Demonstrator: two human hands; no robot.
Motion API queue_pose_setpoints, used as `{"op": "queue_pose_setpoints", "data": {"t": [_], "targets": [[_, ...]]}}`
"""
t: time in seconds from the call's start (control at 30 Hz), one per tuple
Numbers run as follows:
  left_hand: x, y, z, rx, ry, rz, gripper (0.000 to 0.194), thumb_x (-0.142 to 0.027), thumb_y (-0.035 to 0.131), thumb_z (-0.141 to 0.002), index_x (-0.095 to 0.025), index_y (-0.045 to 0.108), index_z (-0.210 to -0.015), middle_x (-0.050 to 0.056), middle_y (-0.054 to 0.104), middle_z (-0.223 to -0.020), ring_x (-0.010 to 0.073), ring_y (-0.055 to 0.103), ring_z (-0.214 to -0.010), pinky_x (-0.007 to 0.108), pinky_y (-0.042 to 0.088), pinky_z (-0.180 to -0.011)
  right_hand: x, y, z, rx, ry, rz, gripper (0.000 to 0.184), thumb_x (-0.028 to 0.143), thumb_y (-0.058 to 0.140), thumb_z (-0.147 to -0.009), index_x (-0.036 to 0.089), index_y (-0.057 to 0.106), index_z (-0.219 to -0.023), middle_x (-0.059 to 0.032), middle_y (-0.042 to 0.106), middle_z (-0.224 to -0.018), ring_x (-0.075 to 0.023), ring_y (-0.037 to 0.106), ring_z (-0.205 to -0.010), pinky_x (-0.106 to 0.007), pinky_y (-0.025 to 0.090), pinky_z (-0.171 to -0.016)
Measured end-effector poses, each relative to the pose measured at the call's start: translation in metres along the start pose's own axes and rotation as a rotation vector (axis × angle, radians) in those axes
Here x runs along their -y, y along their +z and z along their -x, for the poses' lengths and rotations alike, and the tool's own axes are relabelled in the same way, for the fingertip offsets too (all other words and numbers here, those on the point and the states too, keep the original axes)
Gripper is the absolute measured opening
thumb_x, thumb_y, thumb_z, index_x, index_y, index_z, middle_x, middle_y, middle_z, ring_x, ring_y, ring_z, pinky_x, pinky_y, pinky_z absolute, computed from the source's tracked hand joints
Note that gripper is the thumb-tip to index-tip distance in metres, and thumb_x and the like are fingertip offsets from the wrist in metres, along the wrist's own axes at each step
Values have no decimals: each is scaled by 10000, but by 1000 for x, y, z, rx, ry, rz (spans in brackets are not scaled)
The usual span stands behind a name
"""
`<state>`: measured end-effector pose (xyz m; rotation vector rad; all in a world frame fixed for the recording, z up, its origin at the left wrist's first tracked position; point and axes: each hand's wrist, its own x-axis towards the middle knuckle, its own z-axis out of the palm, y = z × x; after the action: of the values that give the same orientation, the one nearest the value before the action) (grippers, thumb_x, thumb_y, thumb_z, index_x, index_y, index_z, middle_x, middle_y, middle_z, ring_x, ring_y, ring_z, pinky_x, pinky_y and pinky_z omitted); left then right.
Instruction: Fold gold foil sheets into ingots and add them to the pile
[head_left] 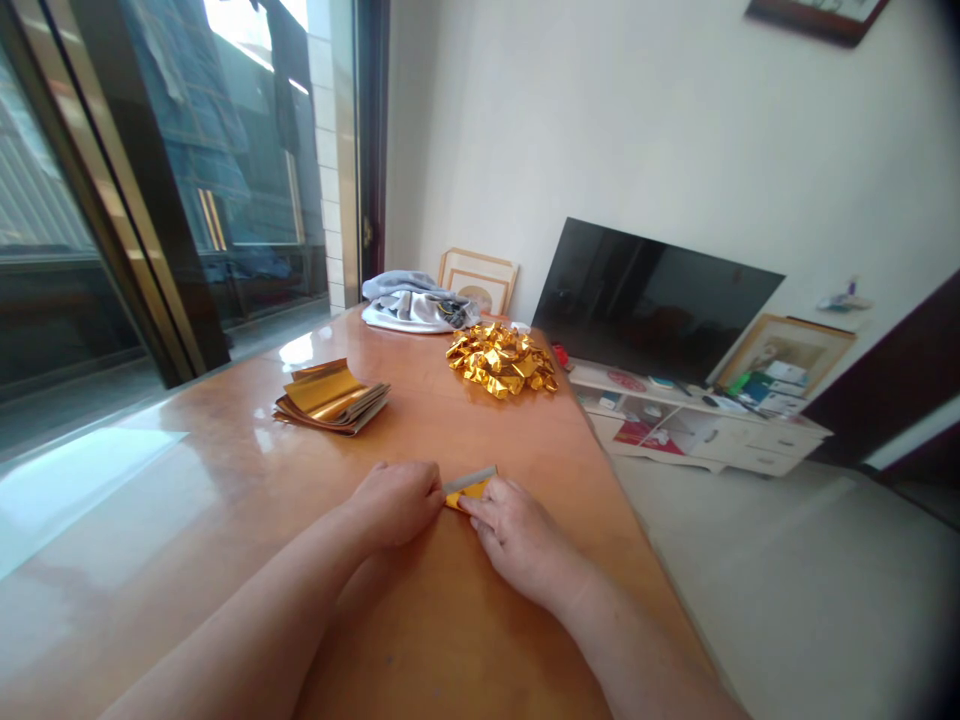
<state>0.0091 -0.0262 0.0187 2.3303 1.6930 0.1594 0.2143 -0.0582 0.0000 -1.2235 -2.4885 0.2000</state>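
A: Right at the fingers (pixel 472 507), what have we got?

B: Both sets busy! The left hand (pixel 397 503) is curled tight, its fingers closed on the left end of a folded gold sheet (pixel 472 490). The right hand (pixel 521 530) bends in from the other side, gripping the near right part, one finger laid across the shiny face.

A: And which way does the sheet point?

B: Long axis runs crosswise between the two hands, on a slant: left end nearer the wearer, right end tipping up and away. A straight grey strip lines the far edge, gold facing on the near side.

A: Where's all this happening?

B: Low over the glossy counter (pixel 420 430), right between the hands. Just how much of it touches the surface, I can't tell.

A: Moving outward, then!

B: Beyond the left hand sits a loose stack of gold sheets (pixel 330 400), the top ones curling up. Farther off, to the right, a glittering heap of crumpled-looking gold pieces (pixel 501 362). Behind that, a pale cloth bundle (pixel 412 305) at the far end, and past the counter, a dark television (pixel 652 295) over a white cabinet (pixel 720 435).
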Motion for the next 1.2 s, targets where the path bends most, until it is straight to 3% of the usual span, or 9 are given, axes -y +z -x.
{"op": "queue_pose_setpoints", "data": {"t": [0.4,0.83,1.0,1.2], "targets": [[7,7,-3,-13,-6,34,209,-398,480,-864,-249,624,-840,48,739,-901,237,665,-785,303,411,-646,4,-3,0,30,18,28,276,202,482,-972,221,711,-1125,-94,597,-1001,-209,540,-967,-332,474,-865],[4,0,-3,28,-29,62,214,-302,434,-857,-224,632,-839,76,721,-906,221,656,-802,291,417,-662,7,-6,0,59,33,38,324,205,447,-986,224,669,-1221,-95,576,-1016,-206,519,-974,-322,450,-865],[8,0,-7,40,-38,104,293,-358,397,-902,-208,623,-790,79,712,-875,210,657,-795,289,419,-683,6,-5,0,65,29,60,322,201,466,-978,228,667,-1228,-91,570,-993,-205,516,-948,-314,443,-837],[7,6,-6,-7,-56,60,286,-487,501,-857,-232,628,-834,63,723,-884,229,656,-772,294,390,-612,7,-5,0,58,37,56,359,188,476,-968,239,644,-1282,-92,574,-1011,-208,514,-951,-323,447,-850]]}}
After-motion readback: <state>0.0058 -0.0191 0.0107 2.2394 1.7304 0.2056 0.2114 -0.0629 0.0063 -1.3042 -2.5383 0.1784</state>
